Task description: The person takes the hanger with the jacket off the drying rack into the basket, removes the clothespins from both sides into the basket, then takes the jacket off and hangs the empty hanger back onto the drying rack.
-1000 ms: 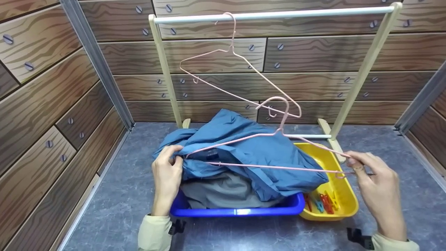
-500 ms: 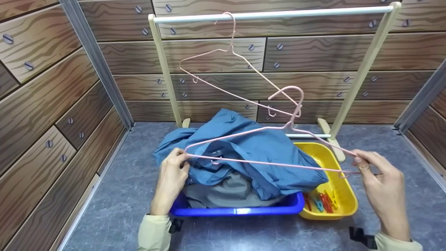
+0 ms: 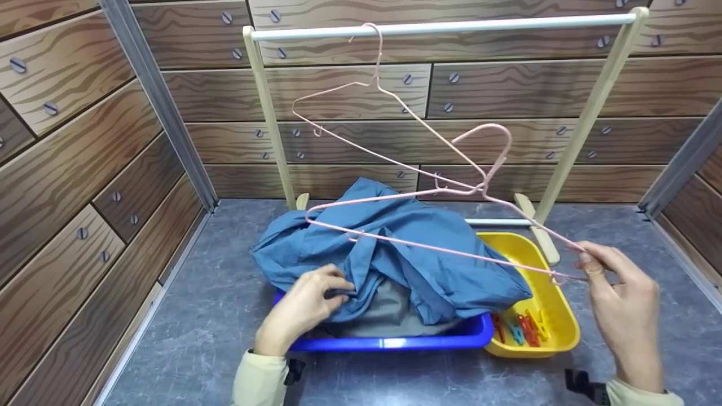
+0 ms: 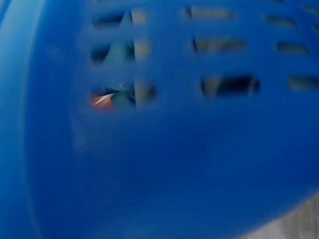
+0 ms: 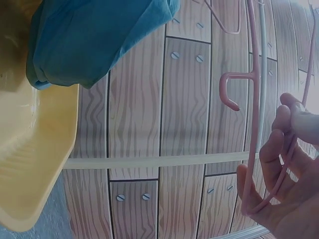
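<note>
My right hand (image 3: 623, 304) grips a pink clothes hanger (image 3: 434, 246) by its right corner. In the right wrist view, fingers and thumb curl round the pink wire. The hanger slants across above a crumpled blue garment (image 3: 434, 220), its hook up and leaning right. My left hand (image 3: 304, 304) pinches the garment's near edge, low on its left side, apart from the hanger. Under the blue garment lies a grey cloth (image 3: 389, 310) in a blue basket (image 3: 395, 343). The left wrist view shows only the slotted wall of this basket (image 4: 174, 149).
Another pink hanger (image 3: 417, 117) hangs from the white bar (image 3: 507, 25) of a wooden-legged rack behind the basket. A yellow tray (image 3: 564, 332) with several coloured clothes pegs (image 3: 527, 330) stands right of the basket. Wood-patterned walls (image 3: 350, 101) enclose the back and sides.
The hanger's left end has come out of the blue garment and risen, tilting up. My left hand has moved right and down, onto the garment's near edge. My right hand shifted slightly right.
</note>
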`<state>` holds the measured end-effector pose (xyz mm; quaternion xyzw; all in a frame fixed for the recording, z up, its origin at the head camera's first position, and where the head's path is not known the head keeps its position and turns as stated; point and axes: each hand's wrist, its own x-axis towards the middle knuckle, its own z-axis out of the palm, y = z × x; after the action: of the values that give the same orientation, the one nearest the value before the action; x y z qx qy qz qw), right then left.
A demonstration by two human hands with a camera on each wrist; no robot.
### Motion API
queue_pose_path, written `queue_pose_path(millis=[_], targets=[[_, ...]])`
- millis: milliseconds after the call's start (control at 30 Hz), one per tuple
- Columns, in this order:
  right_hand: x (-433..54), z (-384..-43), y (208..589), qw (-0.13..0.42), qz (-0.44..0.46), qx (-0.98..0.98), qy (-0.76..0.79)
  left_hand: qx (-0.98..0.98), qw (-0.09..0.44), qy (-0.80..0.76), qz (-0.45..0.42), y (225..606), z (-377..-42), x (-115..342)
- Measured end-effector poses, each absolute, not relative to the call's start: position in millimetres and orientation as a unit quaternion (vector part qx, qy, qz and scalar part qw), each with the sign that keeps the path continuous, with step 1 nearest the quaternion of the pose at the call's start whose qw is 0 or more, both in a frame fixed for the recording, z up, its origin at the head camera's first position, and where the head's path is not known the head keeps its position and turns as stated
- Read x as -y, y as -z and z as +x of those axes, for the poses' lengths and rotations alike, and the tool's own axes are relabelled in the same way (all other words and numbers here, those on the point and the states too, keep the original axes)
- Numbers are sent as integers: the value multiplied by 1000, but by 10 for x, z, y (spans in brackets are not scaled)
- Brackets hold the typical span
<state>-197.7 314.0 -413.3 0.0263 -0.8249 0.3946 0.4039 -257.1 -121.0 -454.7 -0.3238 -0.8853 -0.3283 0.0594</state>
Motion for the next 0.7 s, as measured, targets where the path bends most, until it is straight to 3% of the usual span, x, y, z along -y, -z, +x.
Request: queue_pose_path(millis=[167, 433, 700], targets=[[-3135, -1968, 4129, 406, 26, 827, -388, 891, 57, 317, -321, 4510, -2533, 1198], [-3129, -1975, 4126, 406, 24, 827, -387, 884, 154, 323, -299, 4437, -2518, 1317], [-3115, -1978, 4121, 397, 18, 838, -374, 875, 220, 331, -275, 4413, -2559, 1471]])
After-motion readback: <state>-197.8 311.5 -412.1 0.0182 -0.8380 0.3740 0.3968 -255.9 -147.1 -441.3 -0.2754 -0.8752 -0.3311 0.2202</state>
